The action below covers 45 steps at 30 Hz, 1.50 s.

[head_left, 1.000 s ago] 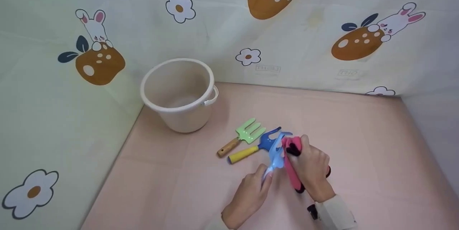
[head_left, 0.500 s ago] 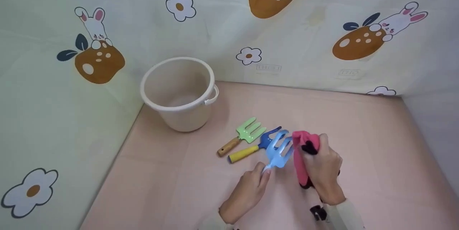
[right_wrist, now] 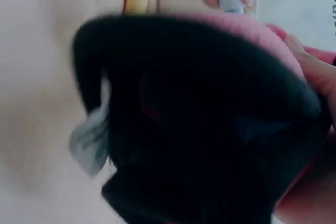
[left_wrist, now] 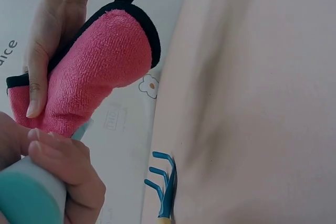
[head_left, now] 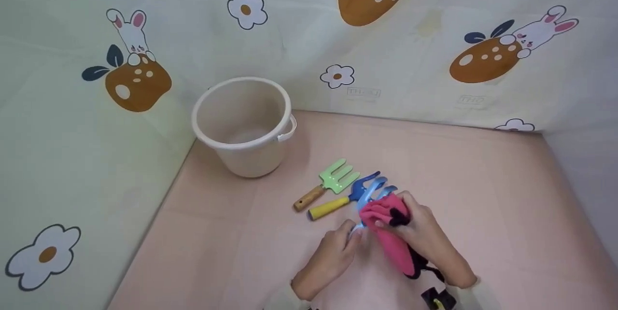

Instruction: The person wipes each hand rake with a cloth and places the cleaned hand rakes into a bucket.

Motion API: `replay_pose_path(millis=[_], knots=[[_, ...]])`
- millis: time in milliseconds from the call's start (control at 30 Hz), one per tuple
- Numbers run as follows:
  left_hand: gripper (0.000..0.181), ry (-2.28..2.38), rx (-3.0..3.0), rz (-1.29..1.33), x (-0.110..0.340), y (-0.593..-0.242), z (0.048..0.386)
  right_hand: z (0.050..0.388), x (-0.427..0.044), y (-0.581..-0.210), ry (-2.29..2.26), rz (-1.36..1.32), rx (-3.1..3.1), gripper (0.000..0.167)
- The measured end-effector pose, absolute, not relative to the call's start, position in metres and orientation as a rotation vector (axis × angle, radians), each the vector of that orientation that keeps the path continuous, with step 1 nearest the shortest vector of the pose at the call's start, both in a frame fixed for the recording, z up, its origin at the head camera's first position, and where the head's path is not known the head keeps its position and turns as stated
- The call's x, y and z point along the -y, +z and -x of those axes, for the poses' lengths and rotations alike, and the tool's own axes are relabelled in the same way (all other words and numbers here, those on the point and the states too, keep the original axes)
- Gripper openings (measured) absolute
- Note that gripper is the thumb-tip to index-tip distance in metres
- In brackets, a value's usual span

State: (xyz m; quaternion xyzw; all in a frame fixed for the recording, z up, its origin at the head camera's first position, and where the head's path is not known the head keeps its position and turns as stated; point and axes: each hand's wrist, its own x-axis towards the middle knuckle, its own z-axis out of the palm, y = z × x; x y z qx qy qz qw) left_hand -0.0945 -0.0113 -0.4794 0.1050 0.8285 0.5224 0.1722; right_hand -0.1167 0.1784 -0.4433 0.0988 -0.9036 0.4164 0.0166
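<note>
My left hand [head_left: 328,254] grips the handle [left_wrist: 34,190] of a light-blue hand fork, whose tines [head_left: 374,187] point away from me in the head view. In my right hand [head_left: 429,232] is a pink cloth [head_left: 388,240] with black edging. The cloth lies over the fork's head, covering its neck and lower part, with the tine tips showing past it. The right thumb presses on the cloth in the left wrist view. Black edging and a pale tag [right_wrist: 90,142] fill much of the right wrist view, blurred.
Just left of the fork, a blue hand cultivator [head_left: 329,207] with a yellow handle lies on the pink surface. Beside it lies a green hand fork [head_left: 338,178] with a wooden handle. A beige bucket [head_left: 251,158] stands at the back left, near the patterned wall covering [head_left: 299,25].
The cloth first drew away to the right, baring the light-blue fork's head, then came back left over it. The left hand has stayed nearly in place, with the fork turning slightly.
</note>
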Motion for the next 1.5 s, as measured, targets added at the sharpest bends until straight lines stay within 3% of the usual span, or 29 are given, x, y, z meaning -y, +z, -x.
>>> replay_pose_path(millis=[400,900,1500], knots=[[0.019,1.518,-2.346,-0.382,0.009,-0.482,0.094,0.114,-0.168,-0.449,0.766,-0.378,2.761,0.032],[0.021,1.34,-2.46,-0.385,0.004,-0.487,0.094,0.119,-0.159,-0.455,0.66,-0.164,2.674,0.038],[0.026,1.219,-2.57,-0.375,0.001,-0.486,0.088,0.134,-0.163,-0.464,0.346,-0.146,2.605,0.045]])
